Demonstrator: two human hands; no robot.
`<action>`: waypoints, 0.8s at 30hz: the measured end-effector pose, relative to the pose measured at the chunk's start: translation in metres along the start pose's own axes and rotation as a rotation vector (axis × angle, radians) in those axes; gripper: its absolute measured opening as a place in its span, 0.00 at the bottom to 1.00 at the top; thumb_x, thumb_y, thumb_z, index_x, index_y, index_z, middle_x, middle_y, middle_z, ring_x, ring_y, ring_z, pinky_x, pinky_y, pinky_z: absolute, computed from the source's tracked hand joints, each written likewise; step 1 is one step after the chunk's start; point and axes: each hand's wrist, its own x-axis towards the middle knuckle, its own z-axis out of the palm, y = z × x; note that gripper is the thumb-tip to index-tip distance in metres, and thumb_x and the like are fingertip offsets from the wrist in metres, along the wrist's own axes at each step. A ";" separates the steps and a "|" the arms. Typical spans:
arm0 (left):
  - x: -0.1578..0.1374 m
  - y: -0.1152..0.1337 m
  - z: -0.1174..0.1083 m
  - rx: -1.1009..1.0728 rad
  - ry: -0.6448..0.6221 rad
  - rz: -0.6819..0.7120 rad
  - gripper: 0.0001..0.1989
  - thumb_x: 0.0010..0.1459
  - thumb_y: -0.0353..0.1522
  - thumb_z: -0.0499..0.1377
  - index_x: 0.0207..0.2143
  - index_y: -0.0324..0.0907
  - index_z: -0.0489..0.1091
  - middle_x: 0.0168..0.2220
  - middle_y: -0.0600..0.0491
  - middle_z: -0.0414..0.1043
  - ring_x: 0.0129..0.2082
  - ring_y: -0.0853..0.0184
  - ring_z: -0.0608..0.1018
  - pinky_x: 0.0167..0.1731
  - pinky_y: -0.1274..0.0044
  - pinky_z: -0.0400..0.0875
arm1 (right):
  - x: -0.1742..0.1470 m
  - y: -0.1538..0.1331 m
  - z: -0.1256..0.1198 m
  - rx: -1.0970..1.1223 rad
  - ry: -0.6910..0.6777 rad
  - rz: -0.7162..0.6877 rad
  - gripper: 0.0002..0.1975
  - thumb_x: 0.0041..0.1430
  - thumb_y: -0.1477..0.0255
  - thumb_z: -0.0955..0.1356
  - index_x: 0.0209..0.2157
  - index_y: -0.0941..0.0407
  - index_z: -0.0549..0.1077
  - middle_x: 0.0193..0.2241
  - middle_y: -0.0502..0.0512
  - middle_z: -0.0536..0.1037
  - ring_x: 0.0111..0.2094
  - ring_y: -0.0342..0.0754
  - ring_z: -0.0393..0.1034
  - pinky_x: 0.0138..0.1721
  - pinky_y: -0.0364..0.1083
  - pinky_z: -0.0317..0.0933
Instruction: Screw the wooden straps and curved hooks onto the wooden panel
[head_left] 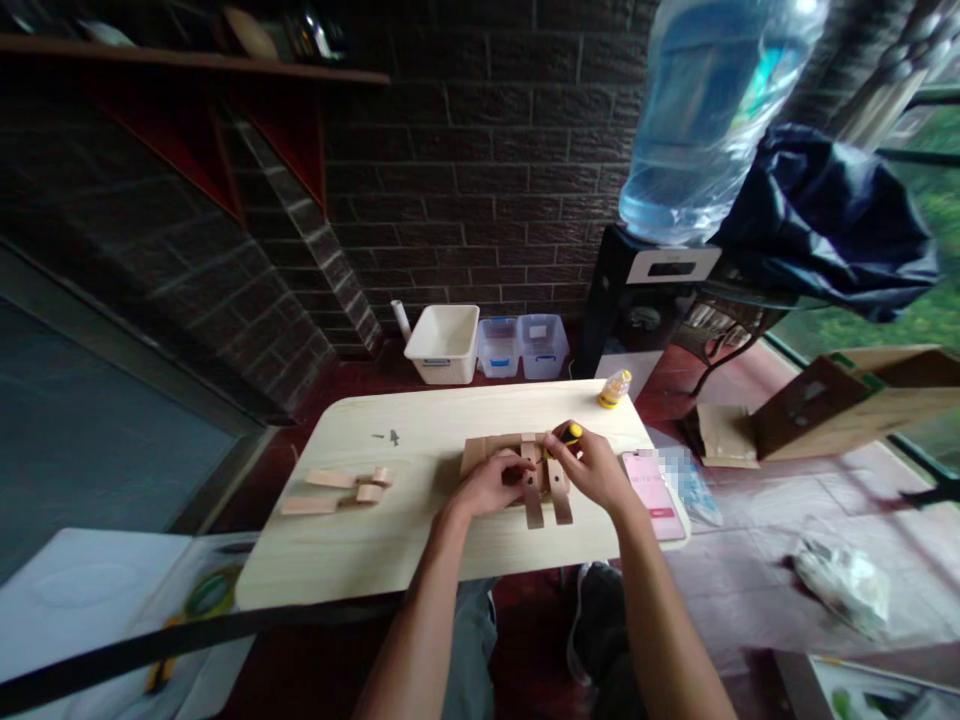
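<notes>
A: What is held by each hand?

B: A screwdriver with a yellow and black handle point(568, 435) is gripped in the right hand point(592, 468), the fingers being curled around the handle. The left hand point(491, 483) is laid on the pale wooden assembly of flat slats point(525, 470), with its fingers bent onto the wood; whether a piece is pinched or only pressed cannot be told.

A: Where is that wooden assembly found?

B: It is set on the light wooden surface point(420, 520), right of the surface's middle and close to its far edge. Two slats of the assembly are pointed toward the near edge, between the two hands.

A: What else is seen about the assembly?

B: A few loose wooden blocks and strips point(341, 490) are spread well to the left of it. Small dark screws point(388, 436) are scattered to the far left of it. A small yellow-capped bottle point(614, 389) is stood beyond it to the right, at the far right corner. A pink-cased phone point(652, 495) is laid just right of it, beside the right wrist.

A: And off the surface?

B: A white plastic tub point(444, 343) and two clear storage boxes point(523, 346) are placed on the floor beyond the assembly, against the dark brick wall point(480, 150). A large blue water bottle point(705, 110) is mounted up to the right of them.
</notes>
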 end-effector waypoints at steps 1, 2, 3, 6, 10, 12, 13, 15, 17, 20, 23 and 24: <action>0.002 0.001 0.001 -0.013 0.031 -0.011 0.13 0.58 0.24 0.64 0.43 0.42 0.83 0.41 0.50 0.82 0.38 0.64 0.84 0.42 0.73 0.80 | 0.000 0.000 0.000 0.003 0.008 -0.004 0.23 0.71 0.48 0.65 0.34 0.53 0.73 0.25 0.52 0.78 0.28 0.49 0.71 0.29 0.45 0.63; 0.004 0.003 0.002 -0.026 0.070 -0.022 0.12 0.59 0.24 0.63 0.43 0.41 0.82 0.41 0.49 0.82 0.39 0.64 0.84 0.42 0.73 0.80 | 0.000 0.001 -0.001 0.005 0.016 -0.007 0.23 0.71 0.48 0.65 0.34 0.53 0.73 0.25 0.52 0.78 0.28 0.49 0.72 0.29 0.45 0.63; 0.007 0.006 0.003 -0.040 0.113 -0.032 0.11 0.60 0.24 0.61 0.42 0.41 0.81 0.42 0.49 0.83 0.40 0.64 0.84 0.44 0.73 0.80 | 0.000 0.001 -0.001 0.008 0.020 -0.009 0.23 0.71 0.48 0.65 0.35 0.53 0.73 0.25 0.52 0.78 0.28 0.49 0.72 0.28 0.45 0.63; 0.020 0.019 0.002 -0.072 0.257 -0.045 0.10 0.65 0.28 0.58 0.44 0.41 0.78 0.45 0.47 0.83 0.45 0.63 0.84 0.50 0.71 0.79 | -0.001 0.002 -0.002 0.016 0.031 -0.013 0.22 0.71 0.48 0.65 0.36 0.53 0.73 0.26 0.53 0.79 0.28 0.50 0.73 0.28 0.45 0.64; 0.026 0.040 -0.021 -0.073 0.316 -0.031 0.10 0.66 0.34 0.58 0.43 0.41 0.78 0.45 0.47 0.82 0.47 0.62 0.83 0.51 0.70 0.79 | -0.002 0.004 -0.006 0.019 0.058 -0.012 0.22 0.71 0.49 0.65 0.36 0.54 0.75 0.28 0.54 0.81 0.29 0.50 0.74 0.30 0.45 0.64; 0.016 0.048 -0.045 -0.060 0.297 -0.025 0.09 0.64 0.34 0.59 0.41 0.41 0.79 0.43 0.48 0.83 0.46 0.61 0.83 0.52 0.69 0.79 | -0.002 0.006 -0.008 0.017 0.072 -0.008 0.22 0.71 0.49 0.65 0.37 0.54 0.76 0.29 0.54 0.82 0.30 0.50 0.74 0.30 0.45 0.64; 0.009 0.051 -0.059 -0.049 0.296 -0.027 0.09 0.63 0.35 0.60 0.41 0.42 0.79 0.43 0.48 0.83 0.45 0.61 0.83 0.52 0.69 0.78 | -0.002 0.007 -0.009 0.016 0.077 -0.006 0.23 0.71 0.49 0.65 0.37 0.54 0.76 0.29 0.54 0.82 0.30 0.50 0.75 0.31 0.45 0.64; -0.011 0.055 -0.088 -0.023 0.301 -0.042 0.10 0.61 0.37 0.62 0.40 0.42 0.79 0.43 0.48 0.83 0.45 0.60 0.83 0.53 0.67 0.78 | -0.003 0.009 -0.010 0.013 0.086 -0.002 0.23 0.71 0.49 0.66 0.37 0.54 0.77 0.30 0.54 0.82 0.30 0.50 0.75 0.31 0.45 0.64; -0.033 0.058 -0.119 0.014 0.314 -0.076 0.11 0.61 0.39 0.64 0.40 0.42 0.80 0.42 0.47 0.83 0.45 0.59 0.83 0.51 0.67 0.79 | -0.004 0.010 -0.011 0.011 0.091 0.001 0.23 0.71 0.48 0.66 0.37 0.54 0.76 0.30 0.54 0.82 0.31 0.50 0.75 0.32 0.45 0.64; -0.062 0.066 -0.165 0.167 0.302 -0.161 0.16 0.62 0.45 0.63 0.42 0.43 0.81 0.43 0.48 0.83 0.41 0.59 0.83 0.43 0.69 0.81 | -0.006 0.011 -0.011 0.015 0.100 0.005 0.24 0.71 0.48 0.65 0.37 0.54 0.76 0.30 0.54 0.82 0.31 0.50 0.74 0.32 0.45 0.64; -0.082 0.079 -0.215 0.309 0.330 -0.123 0.17 0.60 0.47 0.65 0.39 0.43 0.82 0.43 0.47 0.84 0.44 0.57 0.83 0.50 0.68 0.79 | -0.007 0.012 -0.013 0.023 0.100 0.008 0.24 0.70 0.47 0.66 0.37 0.54 0.76 0.30 0.54 0.82 0.30 0.50 0.73 0.32 0.45 0.63; -0.088 0.084 -0.232 0.342 0.336 -0.124 0.18 0.59 0.48 0.65 0.40 0.44 0.82 0.44 0.47 0.84 0.45 0.57 0.83 0.51 0.68 0.79 | -0.008 0.012 -0.013 0.026 0.099 0.009 0.24 0.70 0.47 0.66 0.37 0.54 0.76 0.30 0.54 0.82 0.30 0.50 0.73 0.32 0.45 0.63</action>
